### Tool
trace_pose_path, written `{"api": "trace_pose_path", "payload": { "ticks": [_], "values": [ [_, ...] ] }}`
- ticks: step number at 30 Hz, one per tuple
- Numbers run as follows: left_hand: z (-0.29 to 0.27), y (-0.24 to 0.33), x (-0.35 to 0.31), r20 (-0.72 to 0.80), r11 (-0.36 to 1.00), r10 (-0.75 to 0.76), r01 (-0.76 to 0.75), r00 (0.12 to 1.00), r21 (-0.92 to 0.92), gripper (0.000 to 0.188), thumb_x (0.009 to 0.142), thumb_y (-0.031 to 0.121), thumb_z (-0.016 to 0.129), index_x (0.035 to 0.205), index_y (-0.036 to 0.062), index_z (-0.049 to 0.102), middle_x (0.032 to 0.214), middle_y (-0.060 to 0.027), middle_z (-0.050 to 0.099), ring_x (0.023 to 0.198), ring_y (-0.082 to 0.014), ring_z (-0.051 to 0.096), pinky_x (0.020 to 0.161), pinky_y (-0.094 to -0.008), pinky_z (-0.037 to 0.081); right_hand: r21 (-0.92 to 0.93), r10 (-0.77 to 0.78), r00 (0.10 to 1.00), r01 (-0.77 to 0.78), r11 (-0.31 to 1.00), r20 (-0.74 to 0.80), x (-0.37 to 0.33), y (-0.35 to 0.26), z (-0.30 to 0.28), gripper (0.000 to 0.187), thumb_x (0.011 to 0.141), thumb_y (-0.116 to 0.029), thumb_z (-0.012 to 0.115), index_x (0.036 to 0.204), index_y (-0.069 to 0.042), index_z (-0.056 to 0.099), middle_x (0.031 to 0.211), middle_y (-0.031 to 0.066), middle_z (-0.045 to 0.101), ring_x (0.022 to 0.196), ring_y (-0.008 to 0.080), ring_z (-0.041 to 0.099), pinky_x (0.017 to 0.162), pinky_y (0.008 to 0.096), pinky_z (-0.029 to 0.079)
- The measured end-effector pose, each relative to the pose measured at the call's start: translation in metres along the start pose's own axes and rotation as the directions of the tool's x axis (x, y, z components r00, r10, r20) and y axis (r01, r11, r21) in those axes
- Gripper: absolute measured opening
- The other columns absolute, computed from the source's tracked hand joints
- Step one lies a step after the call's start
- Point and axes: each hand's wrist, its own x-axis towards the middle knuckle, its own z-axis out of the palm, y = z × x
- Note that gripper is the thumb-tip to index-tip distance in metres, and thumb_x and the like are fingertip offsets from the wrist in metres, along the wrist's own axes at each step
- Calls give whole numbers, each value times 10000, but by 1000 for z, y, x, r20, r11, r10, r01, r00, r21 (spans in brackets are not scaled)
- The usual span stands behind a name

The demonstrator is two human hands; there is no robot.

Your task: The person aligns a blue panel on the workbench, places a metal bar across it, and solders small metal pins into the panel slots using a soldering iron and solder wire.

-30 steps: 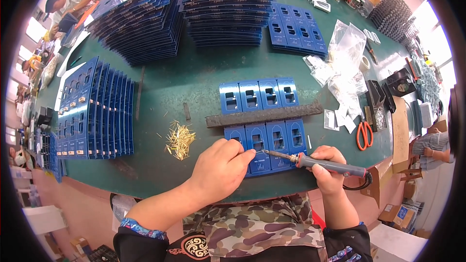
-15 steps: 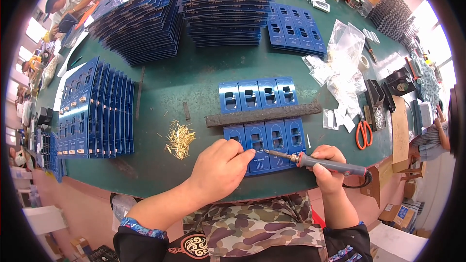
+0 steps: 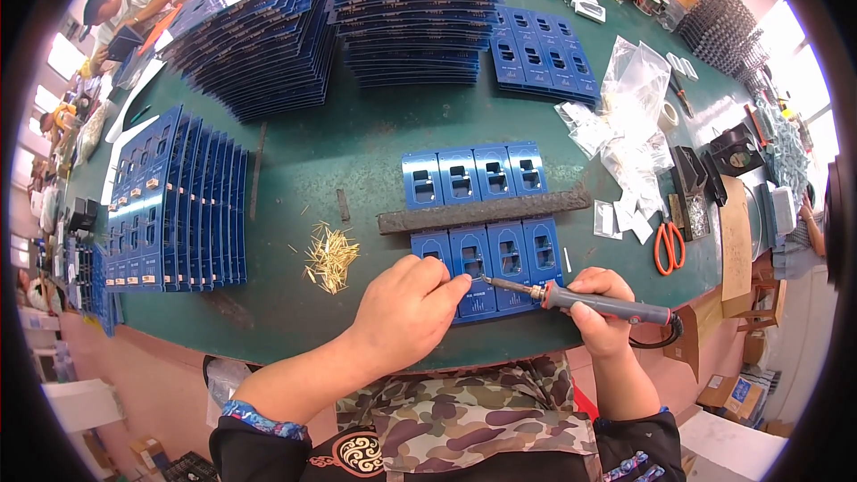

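Observation:
A blue circuit board panel with rows of rectangular cutouts lies flat before me, and a dark, rough bar crosses its middle. My right hand grips a soldering iron by its grey handle. The iron's tip points left and meets the panel's near half, close to the fingertips of my left hand. Thumb and forefinger of that left hand are pinched together over the panel; anything between them is too small to make out. Left of the panel lies a pile of thin gold-coloured pins.
Tall stacks of blue panels stand at the back, with more upright panels at the left. On the right lie plastic bags, orange-handled scissors and a black fan-like unit. Another person works at the far left.
The soldering iron and my right hand have shifted very slightly left. My left hand stays almost in place, still pinched over the panel.

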Motion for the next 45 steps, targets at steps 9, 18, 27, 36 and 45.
{"api": "trace_pose_path", "payload": {
  "ticks": [9,18,27,36,45],
  "values": [
    [-16,-8,-10,-82,999,-40,38,996,-26,247,752,-13,699,988,54,671,817,-82,569,691,-258,578,578,-352,473,207,74,987,-44,977,-139,-4,0,-3,217,825,-110,679,960,21,570,879,107,566,675,142,575,598,246,480],
    [-23,-17,-17,-122,997,-79,79,989,-4,207,768,-11,697,967,38,664,815,-89,573,693,-263,583,583,-350,475,20,-10,1000,11,1000,-9,12,-7,22,202,783,-68,686,940,37,613,796,109,619,659,159,566,606,286,459],
    [-17,-21,-15,-111,996,-89,89,990,-7,178,774,9,695,949,25,664,806,-87,571,714,-272,584,607,-367,477,-65,8,999,-5,998,42,26,-10,37,192,762,-72,707,914,29,645,782,106,650,651,168,570,599,290,438],
    [-18,-22,-15,-116,996,-89,88,989,-14,180,771,10,693,948,22,662,800,-87,567,716,-275,584,609,-372,476,-89,-8,998,13,996,59,27,-10,39,199,767,-88,718,912,27,644,787,108,654,654,170,580,602,291,438],
    [-18,-20,-14,-97,994,-104,105,990,5,173,777,13,692,946,29,666,795,-80,566,710,-270,582,604,-372,473,-125,-37,995,49,991,97,31,-14,39,199,765,-85,718,907,29,637,781,111,655,662,175,586,605,293,443]
  ]
}}
